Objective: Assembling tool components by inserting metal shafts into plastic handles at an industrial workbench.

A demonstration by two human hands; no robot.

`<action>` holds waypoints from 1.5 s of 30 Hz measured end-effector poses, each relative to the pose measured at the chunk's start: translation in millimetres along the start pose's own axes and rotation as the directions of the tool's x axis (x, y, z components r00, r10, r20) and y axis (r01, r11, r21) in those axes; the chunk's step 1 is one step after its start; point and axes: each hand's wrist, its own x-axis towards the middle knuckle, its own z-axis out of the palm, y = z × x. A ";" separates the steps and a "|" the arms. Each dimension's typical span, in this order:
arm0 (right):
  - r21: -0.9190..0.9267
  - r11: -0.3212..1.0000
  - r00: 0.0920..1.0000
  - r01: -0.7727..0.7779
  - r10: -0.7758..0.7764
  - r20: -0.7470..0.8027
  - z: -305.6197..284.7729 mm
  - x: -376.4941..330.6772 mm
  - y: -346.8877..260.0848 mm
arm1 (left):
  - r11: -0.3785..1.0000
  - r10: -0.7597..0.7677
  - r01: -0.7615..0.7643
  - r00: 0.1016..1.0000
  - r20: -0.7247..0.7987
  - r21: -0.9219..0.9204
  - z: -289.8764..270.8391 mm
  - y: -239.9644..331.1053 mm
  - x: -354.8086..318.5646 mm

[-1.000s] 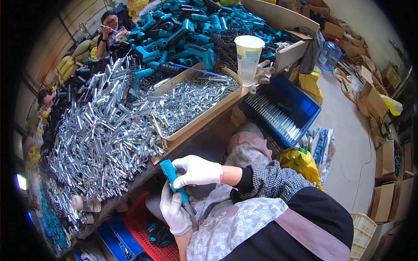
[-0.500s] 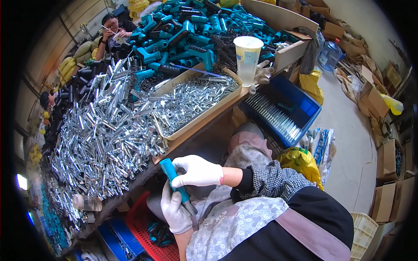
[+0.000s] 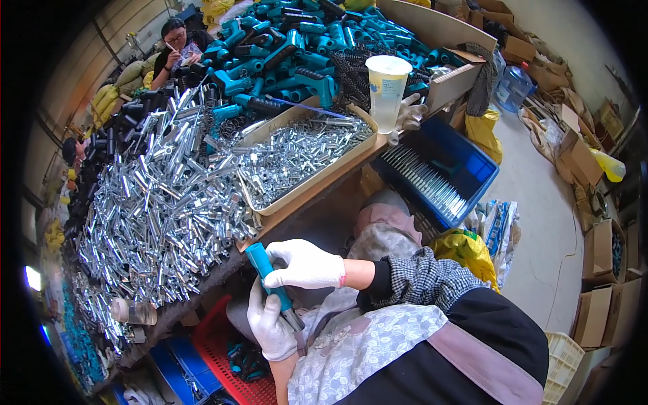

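Observation:
Between my gloved hands is a teal plastic handle with a metal shaft at its lower end, held tilted in front of the table's edge. My right hand, in a white glove, has its fingers closed around the handle's upper part. Below it my left hand, also gloved, grips the lower part near the metal. A large heap of shiny metal tubes and rods covers the table just beyond. Beside that heap, a shallow tray holds small metal parts.
Teal tool housings are piled at the back. A lidded plastic cup stands at the table's right edge. Below are a blue crate with metal rods and a red basket. Another person sits at the far left.
My hands and the teal handle hold nearly the same pose. The far person's hands and head have shifted slightly.

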 end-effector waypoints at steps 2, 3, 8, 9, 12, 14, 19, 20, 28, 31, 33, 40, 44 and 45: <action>0.005 1.000 1.000 -0.001 0.001 -0.014 1.6 1.0 1.0 | 0.999 -0.016 0.016 1.000 -0.001 -0.034 -0.5 1.0 -0.2; 0.005 1.000 1.000 -0.001 0.001 -0.011 2.0 1.2 0.3 | 0.997 -0.030 0.032 0.999 0.025 -0.076 -1.8 1.0 -0.5; 0.032 0.999 1.000 -0.019 0.019 -0.005 2.9 1.2 2.0 | 0.990 -0.034 0.041 0.998 0.049 -0.135 -1.7 -1.0 0.3; 0.031 0.999 1.000 -0.020 0.020 -0.003 2.9 1.4 1.8 | 0.989 -0.035 0.042 0.998 0.052 -0.141 -1.7 -0.5 0.3; 0.005 1.000 1.000 -0.023 0.023 0.004 3.4 1.9 0.7 | 0.992 -0.023 0.029 0.999 0.047 -0.126 -4.3 -3.1 1.3; -0.005 1.000 1.000 -0.020 0.020 -0.006 4.8 1.8 1.2 | 0.995 -0.011 0.015 0.999 0.040 -0.104 -6.5 -4.9 1.8; 0.035 0.999 1.000 0.003 -0.002 -0.027 10.3 2.0 9.6 | 0.998 -0.013 0.014 1.000 0.019 -0.065 -8.5 -5.9 1.1; 0.039 0.999 1.000 0.010 -0.009 -0.028 10.5 2.0 8.6 | 0.998 -0.014 0.015 1.000 0.019 -0.066 -7.9 -5.2 0.8; -0.002 1.000 0.996 0.004 -0.004 -0.090 14.0 3.5 6.4 | 1.000 -0.014 0.015 1.000 -0.028 0.027 -8.5 -5.5 -0.6; -0.001 1.000 0.995 0.007 -0.007 -0.098 14.4 3.5 8.9 | 0.995 0.054 -0.051 0.998 -0.037 0.083 -5.7 -7.0 -0.1; -0.002 1.000 0.995 0.010 -0.011 -0.102 15.0 3.3 11.0 | 0.995 0.056 -0.051 0.997 -0.048 0.089 1.7 -1.3 -1.8; -0.055 0.998 0.984 0.009 -0.018 -0.176 19.4 3.7 12.1 | 0.947 0.137 -0.111 0.988 -0.066 0.300 -0.2 -7.1 -0.7; -0.100 0.992 0.992 -0.077 0.066 -0.106 16.6 3.5 9.7 | 0.946 0.128 -0.101 0.989 -0.069 0.309 -3.6 -10.3 -1.3; -0.101 0.992 0.992 -0.078 0.067 -0.106 17.5 4.0 10.9 | 0.970 0.101 -0.081 0.992 -0.079 0.228 -1.2 -7.9 -2.6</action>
